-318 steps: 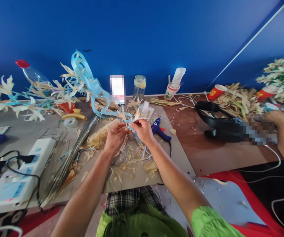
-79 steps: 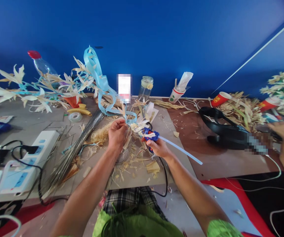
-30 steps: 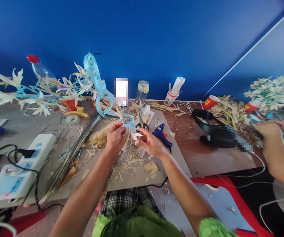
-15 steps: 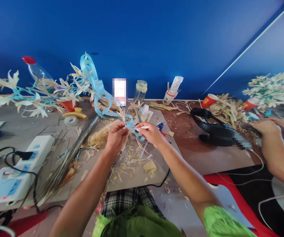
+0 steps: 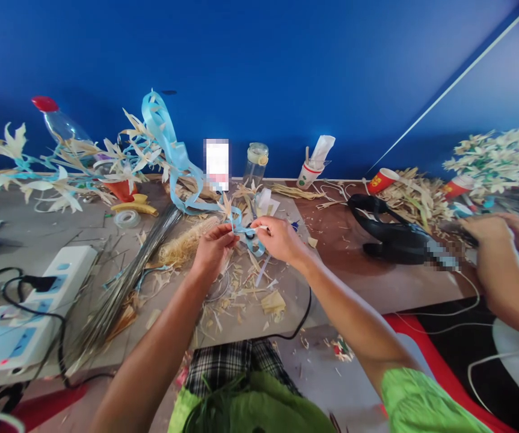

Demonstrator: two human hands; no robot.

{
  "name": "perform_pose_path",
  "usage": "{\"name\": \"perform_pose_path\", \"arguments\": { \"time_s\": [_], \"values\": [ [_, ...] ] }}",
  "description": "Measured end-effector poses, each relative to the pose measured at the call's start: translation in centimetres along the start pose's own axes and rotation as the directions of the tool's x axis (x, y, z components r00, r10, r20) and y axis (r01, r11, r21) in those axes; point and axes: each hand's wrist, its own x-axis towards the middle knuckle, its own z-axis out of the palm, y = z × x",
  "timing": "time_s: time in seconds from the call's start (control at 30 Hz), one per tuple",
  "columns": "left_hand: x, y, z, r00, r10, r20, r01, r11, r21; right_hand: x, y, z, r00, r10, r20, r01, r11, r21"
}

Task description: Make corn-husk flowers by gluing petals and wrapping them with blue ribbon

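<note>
My left hand (image 5: 211, 249) is closed in a pinch on a stem wrapped in light blue ribbon (image 5: 175, 159), which trails up and left to a spray of pale leaf-shaped flowers (image 5: 61, 177). My right hand (image 5: 279, 239) is closed too, pinching a small pale petal (image 5: 261, 228) against the ribbon-wrapped stem between the two hands. Both hands hover just above a grey board (image 5: 106, 234) littered with straw scraps (image 5: 245, 294). The blue glue gun (image 5: 294, 226) is mostly hidden behind my right hand.
A bundle of thin wires (image 5: 119, 288) and a white power strip (image 5: 29, 322) lie at left. Tape roll (image 5: 127, 218), plastic bottle (image 5: 61, 126), glass jar (image 5: 255, 162) and paper cups (image 5: 383, 179) line the back. Another person's hands (image 5: 494, 237) work at right near a black device (image 5: 390, 237).
My right hand had the blue glue gun, set it down, picked up a pale petal and brought it to the stem held in my left hand.
</note>
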Motion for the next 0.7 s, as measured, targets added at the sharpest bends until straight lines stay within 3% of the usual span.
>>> {"name": "perform_pose_path", "arguments": {
  "time_s": [0.13, 0.27, 0.43, 0.7],
  "values": [
    [0.0, 0.1, -0.1, 1.0, -0.029, -0.011, 0.029, 0.999, 0.013, 0.1, 0.0, -0.1, 0.993, -0.113, -0.015, 0.112, 0.991, -0.079],
    [-0.1, 0.3, -0.2, 0.997, -0.062, 0.045, 0.06, 0.998, 0.032, 0.3, 0.2, -0.5, 0.99, -0.14, -0.013, 0.137, 0.981, -0.134],
    [-0.4, 0.5, -0.1, 0.99, -0.1, 0.101, 0.094, 0.993, 0.066, 0.4, -0.2, -1.4, 0.997, -0.079, 0.018, 0.081, 0.977, -0.198],
    [-0.8, 0.6, 0.3, 0.989, -0.058, 0.138, 0.048, 0.996, 0.074, 0.4, -1.4, -2.1, 0.996, 0.071, 0.062, -0.052, 0.962, -0.269]
  ]
}}
